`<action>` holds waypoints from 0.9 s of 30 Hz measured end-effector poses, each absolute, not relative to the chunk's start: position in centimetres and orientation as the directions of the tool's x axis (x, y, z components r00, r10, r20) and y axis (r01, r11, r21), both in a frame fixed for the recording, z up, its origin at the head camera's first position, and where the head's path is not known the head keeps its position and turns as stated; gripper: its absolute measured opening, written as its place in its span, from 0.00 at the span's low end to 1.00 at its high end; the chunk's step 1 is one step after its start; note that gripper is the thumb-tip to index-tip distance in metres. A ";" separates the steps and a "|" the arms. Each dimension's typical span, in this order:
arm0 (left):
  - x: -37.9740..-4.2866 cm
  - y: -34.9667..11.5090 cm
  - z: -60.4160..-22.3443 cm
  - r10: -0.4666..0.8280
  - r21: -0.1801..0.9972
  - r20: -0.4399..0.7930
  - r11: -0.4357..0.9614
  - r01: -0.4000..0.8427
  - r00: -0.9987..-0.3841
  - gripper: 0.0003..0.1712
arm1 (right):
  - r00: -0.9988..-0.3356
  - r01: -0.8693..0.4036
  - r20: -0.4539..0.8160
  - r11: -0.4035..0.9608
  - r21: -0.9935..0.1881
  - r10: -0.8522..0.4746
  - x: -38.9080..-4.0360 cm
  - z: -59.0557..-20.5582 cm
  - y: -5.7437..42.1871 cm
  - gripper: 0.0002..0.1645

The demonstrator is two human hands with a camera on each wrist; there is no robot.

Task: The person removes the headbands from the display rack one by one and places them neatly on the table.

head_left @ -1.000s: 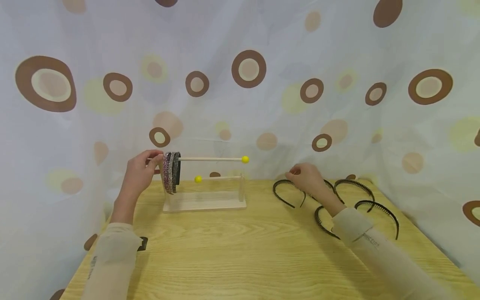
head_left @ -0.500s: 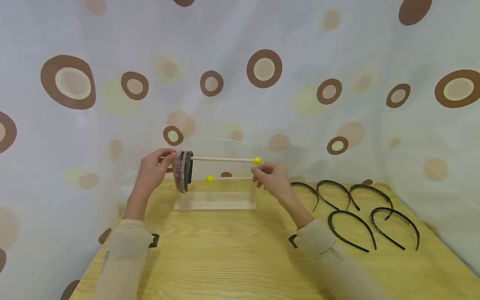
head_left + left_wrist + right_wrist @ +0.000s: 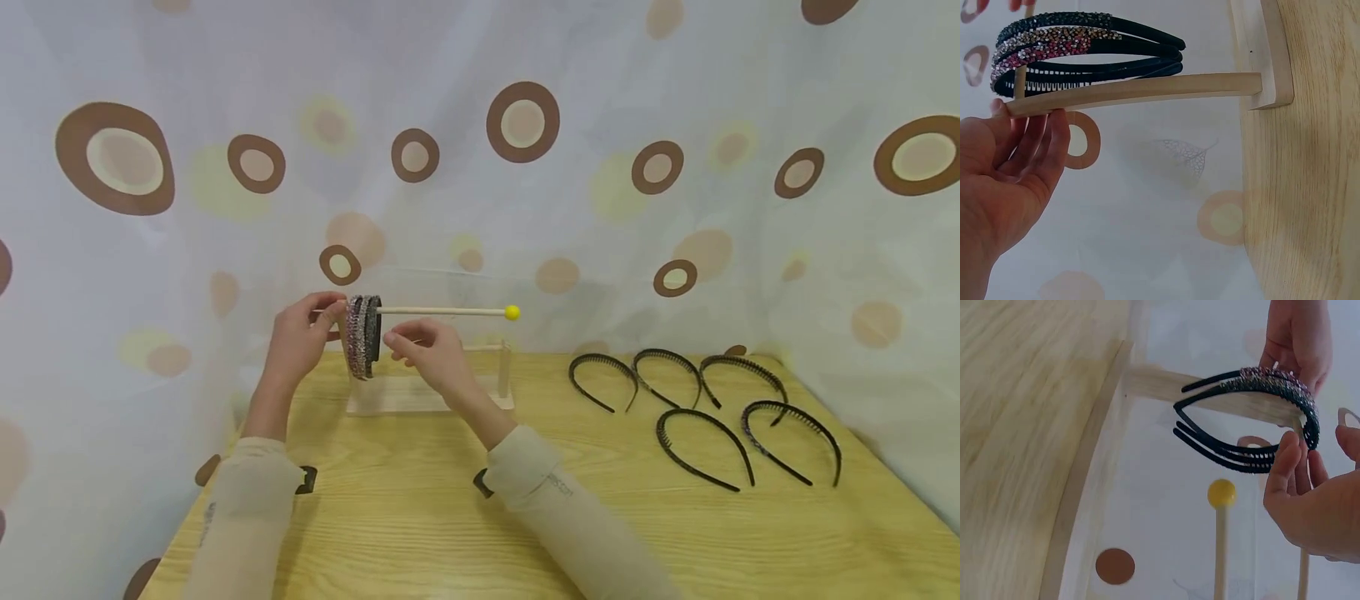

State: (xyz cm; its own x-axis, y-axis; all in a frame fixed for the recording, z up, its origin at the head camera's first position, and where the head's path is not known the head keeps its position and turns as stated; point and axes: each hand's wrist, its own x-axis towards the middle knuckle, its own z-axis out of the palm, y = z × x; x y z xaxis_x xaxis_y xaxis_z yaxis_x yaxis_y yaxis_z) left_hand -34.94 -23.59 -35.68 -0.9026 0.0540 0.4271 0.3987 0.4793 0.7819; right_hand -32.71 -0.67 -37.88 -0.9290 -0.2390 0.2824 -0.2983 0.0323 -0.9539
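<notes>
A wooden stand carries several glittery dark headbands, bunched at the left end of its upper rod. My left hand grips the top of the stand's left upright, thumb on one side and fingers on the other. Beside the bunch is my right hand, its fingers loosely bent and the fingertips right at the nearest headband. In the right wrist view, these fingers overlap the rod and the rhinestone end of the headbands.
Several black toothed headbands lie spread on the right part of the wooden table. A yellow ball caps the upper rod's right end; another yellow ball tips the lower rod. A patterned curtain hangs behind.
My right hand has moved left, from above the loose headbands past the stand's right end to the hanging bunch. The left hand keeps its grip on the upright. The head view has shifted slightly.
</notes>
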 end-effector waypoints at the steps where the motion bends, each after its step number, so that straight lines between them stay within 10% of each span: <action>1: -34.9 -23.6 -35.7 0.053 0.784 0.427 0.476 0.398 -0.903 0.27 | -0.937 -0.284 0.268 0.042 -0.958 -0.224 -32.7 -38.0 -1.2 0.19; 27: -35.0 -23.0 -36.4 0.001 0.795 0.462 0.444 0.414 -0.887 0.28 | -0.932 -0.327 0.325 -0.016 -0.945 -0.158 -32.7 -39.9 -3.9 0.11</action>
State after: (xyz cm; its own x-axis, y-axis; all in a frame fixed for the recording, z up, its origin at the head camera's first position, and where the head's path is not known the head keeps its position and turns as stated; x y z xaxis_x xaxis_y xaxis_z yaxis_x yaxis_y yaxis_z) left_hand -34.96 -22.98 -36.36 -0.8869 0.0008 0.4620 0.4143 0.4439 0.7945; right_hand -32.67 -3.95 -39.85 -0.9323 -0.1581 0.3254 -0.3270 -0.0163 -0.9449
